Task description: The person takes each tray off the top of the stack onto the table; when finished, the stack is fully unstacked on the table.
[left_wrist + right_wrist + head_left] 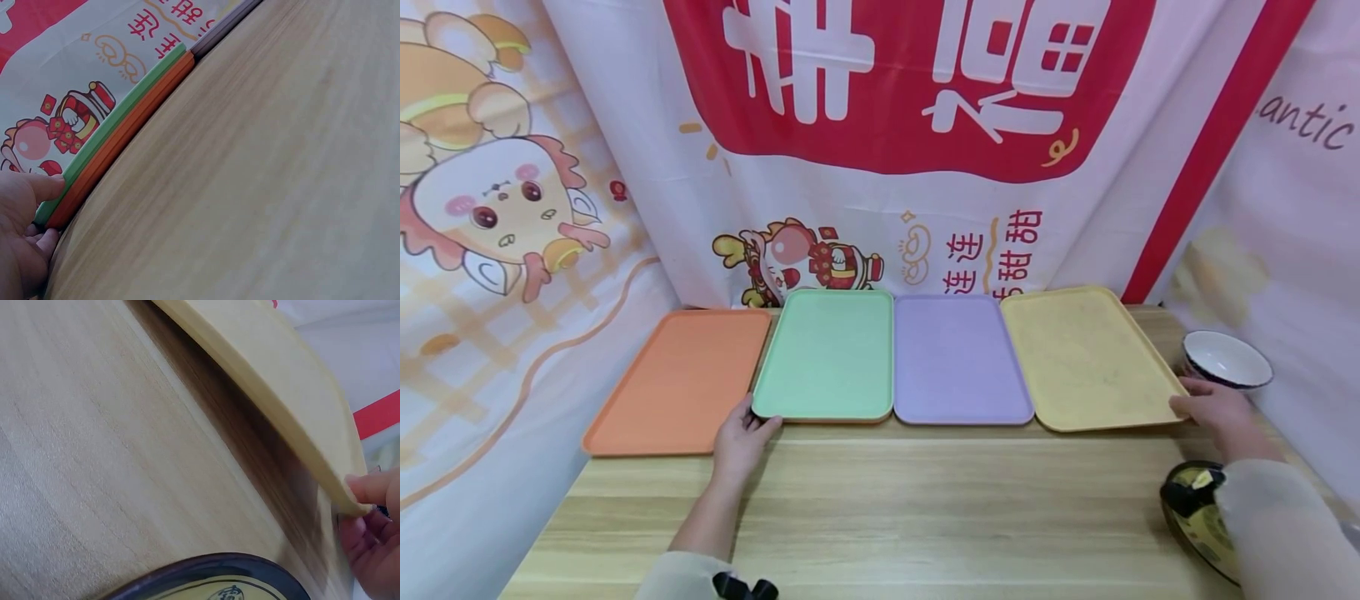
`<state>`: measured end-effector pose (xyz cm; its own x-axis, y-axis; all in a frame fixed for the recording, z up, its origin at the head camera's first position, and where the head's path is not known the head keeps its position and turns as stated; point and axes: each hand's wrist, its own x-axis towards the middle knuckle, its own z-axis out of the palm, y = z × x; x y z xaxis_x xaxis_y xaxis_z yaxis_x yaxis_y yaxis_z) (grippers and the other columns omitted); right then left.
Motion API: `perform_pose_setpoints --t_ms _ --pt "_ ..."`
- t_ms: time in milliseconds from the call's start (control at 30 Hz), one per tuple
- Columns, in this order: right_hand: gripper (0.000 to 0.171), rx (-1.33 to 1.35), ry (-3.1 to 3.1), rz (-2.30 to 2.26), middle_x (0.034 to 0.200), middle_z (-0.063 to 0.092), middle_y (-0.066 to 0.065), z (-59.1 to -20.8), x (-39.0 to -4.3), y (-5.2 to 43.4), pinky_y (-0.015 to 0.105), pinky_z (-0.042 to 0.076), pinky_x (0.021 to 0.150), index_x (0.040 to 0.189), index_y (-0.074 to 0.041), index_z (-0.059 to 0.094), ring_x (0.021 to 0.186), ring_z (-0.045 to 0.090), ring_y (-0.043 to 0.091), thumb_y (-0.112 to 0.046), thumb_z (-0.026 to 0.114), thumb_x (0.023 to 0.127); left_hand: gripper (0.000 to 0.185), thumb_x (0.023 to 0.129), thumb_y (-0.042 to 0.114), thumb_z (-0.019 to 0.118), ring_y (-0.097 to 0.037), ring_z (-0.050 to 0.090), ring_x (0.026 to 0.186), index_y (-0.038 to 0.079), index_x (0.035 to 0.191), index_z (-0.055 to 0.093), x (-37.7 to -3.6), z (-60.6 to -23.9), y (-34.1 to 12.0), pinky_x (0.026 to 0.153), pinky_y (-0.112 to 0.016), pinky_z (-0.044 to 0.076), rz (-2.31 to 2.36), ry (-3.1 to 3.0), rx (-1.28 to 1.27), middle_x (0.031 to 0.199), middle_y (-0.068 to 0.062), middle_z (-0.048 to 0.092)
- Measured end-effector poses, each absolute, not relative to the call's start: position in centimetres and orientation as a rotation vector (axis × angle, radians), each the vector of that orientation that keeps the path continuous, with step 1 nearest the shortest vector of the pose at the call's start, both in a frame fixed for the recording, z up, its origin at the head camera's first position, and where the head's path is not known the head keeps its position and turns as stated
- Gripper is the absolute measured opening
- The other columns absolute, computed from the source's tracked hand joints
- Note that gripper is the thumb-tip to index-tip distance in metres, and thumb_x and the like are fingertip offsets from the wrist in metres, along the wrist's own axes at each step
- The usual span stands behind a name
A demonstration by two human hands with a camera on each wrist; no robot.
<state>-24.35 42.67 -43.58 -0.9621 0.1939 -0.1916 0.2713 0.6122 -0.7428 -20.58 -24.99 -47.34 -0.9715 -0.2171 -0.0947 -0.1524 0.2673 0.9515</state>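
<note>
Four trays lie side by side on the wooden surface, and both hands are at work on the outer edges of the row. The left hand pinches the near left corner of the green tray, thumb on its rim and fingers tucked beneath; the left wrist view shows that corner resting over the edge of the orange tray, which lies just to the left of this grip. The right hand grasps the near right corner of the yellow tray, and the right wrist view shows that edge tilted up off the surface. The purple tray sits untouched between the two held trays.

This looks like the taking-hold step, with the yellow tray starting to lift. The next move likely calls for a firm pinch and a level lift that clears the white bowl just beyond the right grip and the dark dish nearer the person.
</note>
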Motion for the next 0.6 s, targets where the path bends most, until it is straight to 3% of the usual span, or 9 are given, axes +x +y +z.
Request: perform_pose_setpoints --t_ms 67,133,167,367,433,500,600 --pt "0.069 0.359 2.763 -1.177 0.128 0.057 0.032 -43.2 -24.3 42.3 0.018 0.047 0.067 0.145 0.015 0.028 0.098 0.061 0.032 -0.024 0.057 0.097 0.082 0.095 0.015 0.064 -0.044 0.024 0.146 -0.004 0.155 0.012 -20.6 -47.4 -25.0 0.121 -0.046 0.031 -1.833 -2.459 0.359 0.159 -0.03 0.017" --pt "0.07 0.309 2.791 -1.097 0.145 0.033 0.04 -42.7 -24.2 41.9 0.015 0.041 0.07 0.145 0.016 0.027 0.114 0.05 0.045 -0.031 0.052 0.099 0.082 0.095 0.015 0.064 -0.044 0.024 0.146 -0.004 0.155 0.012 -20.6 -47.4 -25.0 0.121 -0.046 0.031 -1.835 -2.46 0.36 0.159 -0.03 0.016" --pt "0.07 0.291 2.801 -1.094 0.146 0.03 0.039 -42.4 -24.2 41.6 0.014 0.041 0.07 0.145 0.015 0.027 0.121 0.044 0.049 -0.033 0.05 0.1 0.082 0.095 0.015 0.064 -0.045 0.024 0.146 -0.004 0.155 0.012 -20.6 -47.3 -25.0 0.121 -0.046 0.031 -1.835 -2.459 0.359 0.159 -0.03 0.016" --pt "0.071 0.246 2.846 -1.157 0.144 0.036 0.039 -41.1 -24.9 38.9 0.012 0.042 0.071 0.147 0.011 0.029 0.111 0.054 0.031 -0.038 0.05 0.1 0.082 0.095 0.014 0.064 -0.045 0.023 0.146 -0.005 0.154 0.011 -20.4 -47.1 -25.0 0.121 -0.046 0.03 -1.841 -2.453 0.358 0.158 -0.031 0.016" --pt "0.07 0.228 2.847 -1.191 0.145 0.036 0.039 -40.8 -25.2 37.6 0.018 0.044 0.078 0.148 0.01 0.029 0.116 0.051 0.036 -0.037 0.049 0.101 0.082 0.095 0.014 0.064 -0.044 0.024 0.146 -0.004 0.155 0.011 -20.4 -47.0 -24.9 0.121 -0.045 0.031 -1.839 -2.458 0.366 0.159 -0.03 0.016" --pt "0.068 0.211 2.829 -1.26 0.145 0.035 0.039 -40.6 -25.4 36.1 0.032 0.05 0.091 0.149 0.009 0.028 0.125 0.045 0.045 -0.036 0.048 0.101 0.082 0.095 0.014 0.064 -0.044 0.024 0.146 -0.004 0.155 0.011 -20.4 -47.0 -24.9 0.121 -0.045 0.031 -1.838 -2.46 0.371 0.159 -0.03 0.017" --pt "0.067 0.179 2.773 -1.363 0.148 0.033 0.039 -40.4 -25.7 33.6 0.055 0.042 0.106 0.151 0.006 0.024 0.133 0.037 0.049 -0.035 0.046 0.103 0.081 0.095 0.015 0.064 -0.043 0.024 0.146 -0.003 0.155 0.012 -20.3 -47.0 -25.0 0.121 -0.045 0.032 -1.835 -2.462 0.376 0.159 -0.029 0.017"
